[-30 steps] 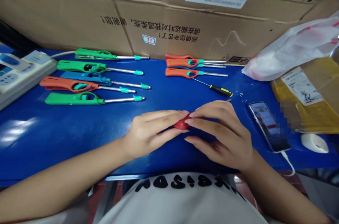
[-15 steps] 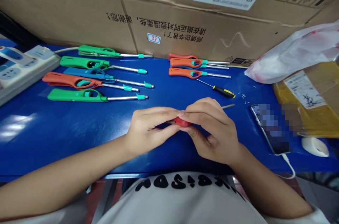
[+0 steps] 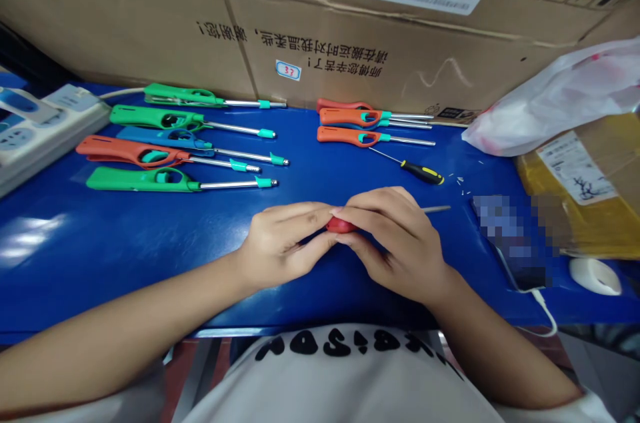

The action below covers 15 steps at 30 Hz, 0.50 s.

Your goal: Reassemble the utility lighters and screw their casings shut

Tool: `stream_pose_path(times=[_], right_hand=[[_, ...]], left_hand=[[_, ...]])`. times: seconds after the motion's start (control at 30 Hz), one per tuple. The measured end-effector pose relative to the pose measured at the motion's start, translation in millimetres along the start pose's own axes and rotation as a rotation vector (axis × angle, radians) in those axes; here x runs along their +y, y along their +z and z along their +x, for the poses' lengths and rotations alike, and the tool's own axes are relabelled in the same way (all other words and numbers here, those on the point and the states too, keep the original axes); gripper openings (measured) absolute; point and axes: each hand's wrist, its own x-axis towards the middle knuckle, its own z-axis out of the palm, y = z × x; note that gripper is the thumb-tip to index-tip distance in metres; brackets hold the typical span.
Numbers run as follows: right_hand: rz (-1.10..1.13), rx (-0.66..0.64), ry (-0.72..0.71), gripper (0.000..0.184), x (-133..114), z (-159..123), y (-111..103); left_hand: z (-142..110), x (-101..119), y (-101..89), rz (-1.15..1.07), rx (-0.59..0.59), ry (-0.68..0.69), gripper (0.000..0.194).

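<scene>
Above the front part of the blue table, my left hand (image 3: 287, 241) and my right hand (image 3: 397, 243) meet fingertip to fingertip. Both are closed around a red lighter (image 3: 342, 226) of the long-nosed kind. Only a rounded end of its red body shows between the fingers. Beyond my right hand a thin metal rod sticks out to the right, which appears to be its nozzle. The rest of the lighter is hidden by the hands. Nearest behind them lies a screwdriver (image 3: 423, 172) with a black and yellow handle.
Several green, blue and orange lighters (image 3: 143, 178) lie at left, beside a white power strip (image 3: 45, 130). Orange lighters (image 3: 345, 135) lie at back centre against a large cardboard box (image 3: 165, 23). At right are a phone (image 3: 520, 263), a white mouse (image 3: 595, 276), a taped parcel (image 3: 600, 223) and a plastic bag (image 3: 550, 96).
My right hand's fingers, spread apart a second ago, have closed on the red lighter. The metal rod now shows further out past that hand. The left hand keeps its hold.
</scene>
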Motion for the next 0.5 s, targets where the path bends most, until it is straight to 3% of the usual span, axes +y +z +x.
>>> stream_pose_path(times=[0.5], right_hand=[[-0.117, 0.051, 0.000, 0.008, -4.7, 0.9, 10.1]], left_hand=[[-2.2, 1.1, 3.6, 0.207, -0.010, 0.117, 0.014]])
